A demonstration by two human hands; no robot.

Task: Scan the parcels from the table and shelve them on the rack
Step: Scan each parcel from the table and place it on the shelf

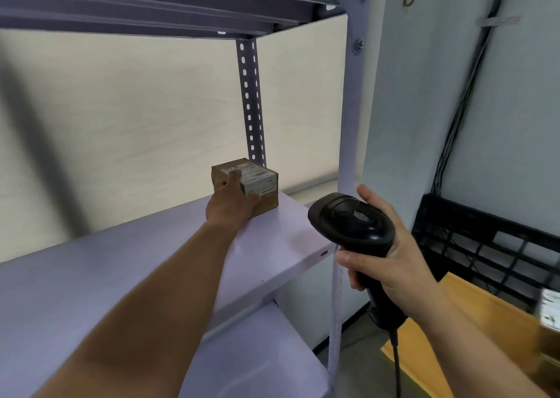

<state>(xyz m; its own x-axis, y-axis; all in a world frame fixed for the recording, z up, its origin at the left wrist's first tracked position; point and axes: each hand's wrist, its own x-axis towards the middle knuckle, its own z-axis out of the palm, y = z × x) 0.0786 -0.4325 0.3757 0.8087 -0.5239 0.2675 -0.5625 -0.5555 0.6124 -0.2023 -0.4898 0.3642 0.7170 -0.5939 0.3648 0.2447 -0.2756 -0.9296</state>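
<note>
Our left hand (231,203) grasps the one parcel (263,182), a small brown box with a white label, fingers over its top and thumb on its near side. It sits at frame centre on the pale purple shelf (121,276) of the rack (348,125), near the back right post. Our right hand (391,264), centre right, is clenched round the handle of one black scanner (351,219), its cable (397,364) hanging down. At lower right, one black lattice crate (485,240) stands on the wooden bench (454,322); we cannot tell its contents.
</note>
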